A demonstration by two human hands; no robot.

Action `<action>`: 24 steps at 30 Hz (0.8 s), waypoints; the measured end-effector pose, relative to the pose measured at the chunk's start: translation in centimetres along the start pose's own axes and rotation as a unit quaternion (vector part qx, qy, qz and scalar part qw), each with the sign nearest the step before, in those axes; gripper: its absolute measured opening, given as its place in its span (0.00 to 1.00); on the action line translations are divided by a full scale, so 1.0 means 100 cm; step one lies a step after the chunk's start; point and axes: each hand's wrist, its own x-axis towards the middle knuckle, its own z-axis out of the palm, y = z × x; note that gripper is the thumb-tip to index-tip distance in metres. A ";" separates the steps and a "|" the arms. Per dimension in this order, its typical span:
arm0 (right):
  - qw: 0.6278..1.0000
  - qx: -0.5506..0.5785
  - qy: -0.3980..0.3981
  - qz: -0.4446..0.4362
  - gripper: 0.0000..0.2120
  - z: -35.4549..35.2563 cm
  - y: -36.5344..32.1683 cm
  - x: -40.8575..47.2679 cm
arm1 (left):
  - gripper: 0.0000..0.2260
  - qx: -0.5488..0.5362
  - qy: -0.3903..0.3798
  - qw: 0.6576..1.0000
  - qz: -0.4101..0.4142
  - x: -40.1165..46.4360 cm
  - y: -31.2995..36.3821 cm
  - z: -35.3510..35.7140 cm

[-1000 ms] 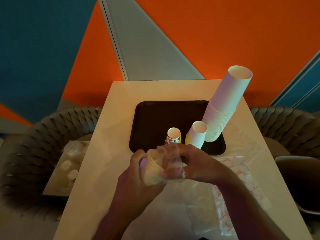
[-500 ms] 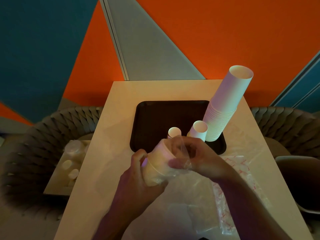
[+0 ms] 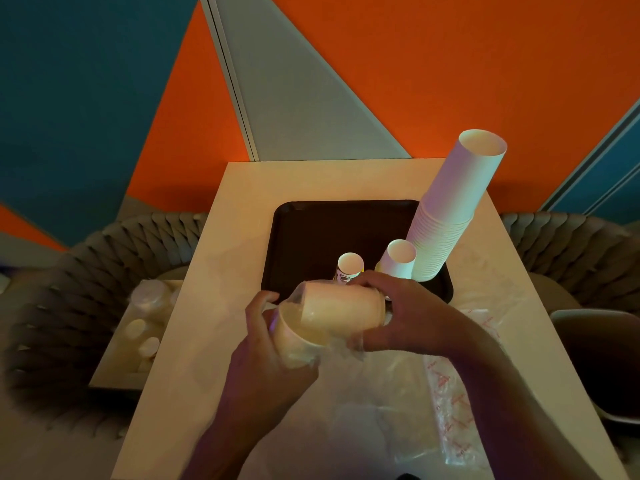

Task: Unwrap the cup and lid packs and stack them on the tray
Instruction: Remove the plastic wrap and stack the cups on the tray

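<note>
A pack of pale lids (image 3: 332,315) in clear plastic wrap lies on its side between my hands, just in front of the dark tray (image 3: 311,230). My left hand (image 3: 270,351) grips its near left end from below. My right hand (image 3: 398,317) curls over the far right end, fingers on the wrap. On the tray stand a tall leaning stack of white cups (image 3: 453,209), a short white cup stack (image 3: 400,259) and a small printed cup (image 3: 349,266).
Loose clear wrappers (image 3: 450,386) with red print lie on the table (image 3: 221,306) at the right and near me. A low side surface at the left holds more wrapped lid packs (image 3: 149,299). Woven chairs stand on both sides.
The lid pack has tipped from near upright onto its side. My right hand has moved from the pack's top opening to its right end, with the wrap pulled along.
</note>
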 end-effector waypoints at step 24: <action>0.991 0.079 0.105 0.021 0.34 0.024 0.026 0.004 | 0.48 -0.037 0.023 0.999 0.013 0.004 -0.007 -0.007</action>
